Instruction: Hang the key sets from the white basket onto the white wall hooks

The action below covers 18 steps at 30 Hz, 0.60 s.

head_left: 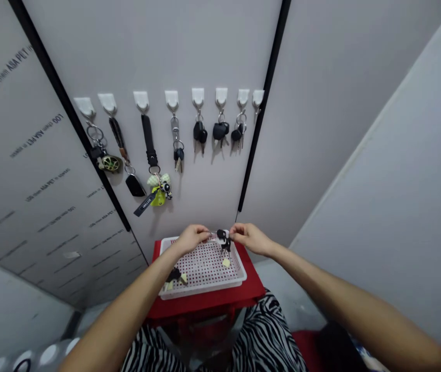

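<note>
Both my hands are raised over a white perforated tray (pixel 204 281) on a red stool. My left hand (pixel 191 238) and my right hand (pixel 249 236) pinch the two sides of a key ring with black-headed keys (pixel 224 238) hanging between them, above the tray's far edge. A small yellow tag dangles under the keys. Another black key with a pale tag (pixel 174 276) lies in the tray's near left corner. On the wall above, a row of white hooks (pixel 197 96) carries several key bunches.
The red stool (pixel 212 302) stands against a grey panelled wall with black vertical strips. The rightmost white hook (pixel 258 97) looks bare. A zebra-print cloth (pixel 259 336) covers my lap below the stool. Grey wall panels close in on the left and right.
</note>
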Tool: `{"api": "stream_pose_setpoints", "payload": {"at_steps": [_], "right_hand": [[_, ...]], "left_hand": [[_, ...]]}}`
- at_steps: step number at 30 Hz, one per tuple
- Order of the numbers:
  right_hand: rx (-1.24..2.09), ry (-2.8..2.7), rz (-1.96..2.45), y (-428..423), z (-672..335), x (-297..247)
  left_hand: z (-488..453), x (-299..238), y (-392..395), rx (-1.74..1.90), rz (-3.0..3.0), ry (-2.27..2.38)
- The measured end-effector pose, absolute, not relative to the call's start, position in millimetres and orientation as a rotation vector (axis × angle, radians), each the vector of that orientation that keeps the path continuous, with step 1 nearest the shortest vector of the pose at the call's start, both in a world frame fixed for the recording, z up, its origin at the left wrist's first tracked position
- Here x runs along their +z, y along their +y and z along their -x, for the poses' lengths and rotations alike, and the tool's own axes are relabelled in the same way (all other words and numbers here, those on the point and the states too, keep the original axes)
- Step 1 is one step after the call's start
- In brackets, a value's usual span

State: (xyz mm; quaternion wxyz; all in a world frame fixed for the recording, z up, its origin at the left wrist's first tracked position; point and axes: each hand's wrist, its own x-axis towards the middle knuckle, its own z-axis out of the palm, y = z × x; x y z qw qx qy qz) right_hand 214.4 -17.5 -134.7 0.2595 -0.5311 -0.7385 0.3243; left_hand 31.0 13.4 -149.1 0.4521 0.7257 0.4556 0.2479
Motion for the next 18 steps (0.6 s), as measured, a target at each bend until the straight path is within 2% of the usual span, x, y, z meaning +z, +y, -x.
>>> {"api": "stream_pose_setpoints", "payload": {"at_steps": [10,14,18], "right_hand": [[1.047,-1.680,1.229,-7,-212,-104],[0.887,-1.688,1.215,1,-220,-83],[0.733,-1.554,1.183,17,-235,-41]], "left_hand": [[-59,-121,16,0.844,-1.801,1.046],[-72,-108,22,0.934,-1.943,1.176],[-90,-69,27,1.070,-2.065,1.159]]}}
